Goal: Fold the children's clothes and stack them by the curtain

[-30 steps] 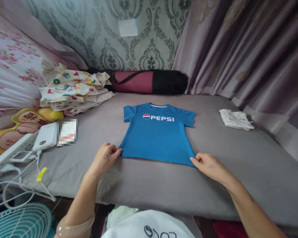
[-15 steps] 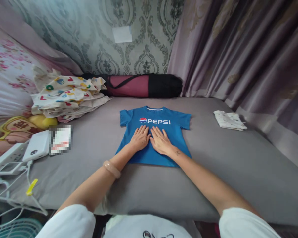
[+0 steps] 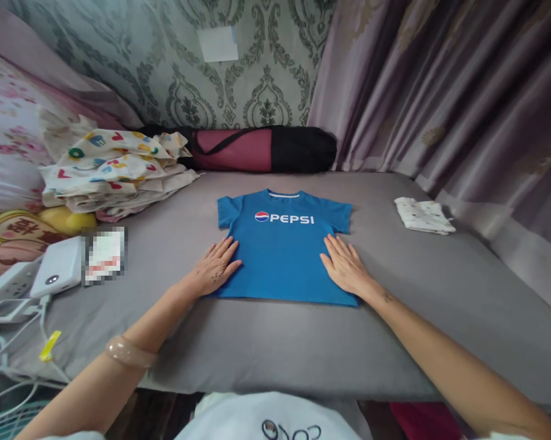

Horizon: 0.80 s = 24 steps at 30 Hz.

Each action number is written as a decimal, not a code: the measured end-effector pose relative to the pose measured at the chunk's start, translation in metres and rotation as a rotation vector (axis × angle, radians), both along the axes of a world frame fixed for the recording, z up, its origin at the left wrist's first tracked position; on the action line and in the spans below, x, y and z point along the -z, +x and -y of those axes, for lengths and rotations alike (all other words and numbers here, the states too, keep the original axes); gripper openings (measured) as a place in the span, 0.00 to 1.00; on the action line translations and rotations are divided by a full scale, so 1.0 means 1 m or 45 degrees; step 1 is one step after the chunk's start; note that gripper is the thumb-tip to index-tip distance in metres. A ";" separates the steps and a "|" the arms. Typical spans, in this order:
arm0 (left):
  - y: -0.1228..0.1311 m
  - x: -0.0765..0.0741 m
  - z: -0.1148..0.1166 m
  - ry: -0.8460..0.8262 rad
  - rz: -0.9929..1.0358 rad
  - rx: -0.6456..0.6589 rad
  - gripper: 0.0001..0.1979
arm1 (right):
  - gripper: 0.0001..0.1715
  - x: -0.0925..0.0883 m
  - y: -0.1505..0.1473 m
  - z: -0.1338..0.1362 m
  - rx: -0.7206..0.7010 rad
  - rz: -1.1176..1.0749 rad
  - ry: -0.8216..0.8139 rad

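Note:
A small blue T-shirt [image 3: 282, 250] with a white PEPSI print lies spread flat, front up, on the grey bed sheet [image 3: 257, 342]. My left hand [image 3: 215, 267] rests palm down with fingers apart on the shirt's lower left side edge. My right hand [image 3: 346, 267] lies flat in the same way on the lower right side edge. Neither hand grips the cloth. A pale bangle sits on my left wrist.
A pile of patterned cloth [image 3: 110, 168] lies at the back left, a rolled maroon and black bag [image 3: 261, 150] against the wall, and a small folded white cloth [image 3: 422, 215] at the right. A white power bank [image 3: 57, 275], cables and a power strip sit at the left edge.
My hands went from the hem corners to the shirt's middle, then slid apart outward to its left and right side edges, flat on the cloth.

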<state>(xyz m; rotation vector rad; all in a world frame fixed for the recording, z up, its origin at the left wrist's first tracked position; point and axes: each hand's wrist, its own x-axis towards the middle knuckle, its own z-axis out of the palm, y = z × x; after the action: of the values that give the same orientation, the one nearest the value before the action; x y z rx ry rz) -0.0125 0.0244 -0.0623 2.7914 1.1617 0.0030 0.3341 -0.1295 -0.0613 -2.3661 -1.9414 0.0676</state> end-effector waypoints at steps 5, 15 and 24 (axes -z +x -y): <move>0.036 -0.028 -0.015 0.144 0.083 0.085 0.24 | 0.33 -0.019 -0.006 -0.027 -0.083 0.021 0.073; 0.175 -0.004 -0.098 0.114 0.154 -0.243 0.28 | 0.33 -0.004 -0.066 -0.183 -0.178 -0.186 0.047; 0.145 0.007 -0.128 0.058 0.066 -0.356 0.41 | 0.38 -0.007 0.002 -0.175 -0.048 -0.100 -0.075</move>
<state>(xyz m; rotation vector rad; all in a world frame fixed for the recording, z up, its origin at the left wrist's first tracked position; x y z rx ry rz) 0.1326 0.1520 -0.0690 2.6237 1.5444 0.1276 0.3362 0.0454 -0.0539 -2.3250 -1.9745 0.2197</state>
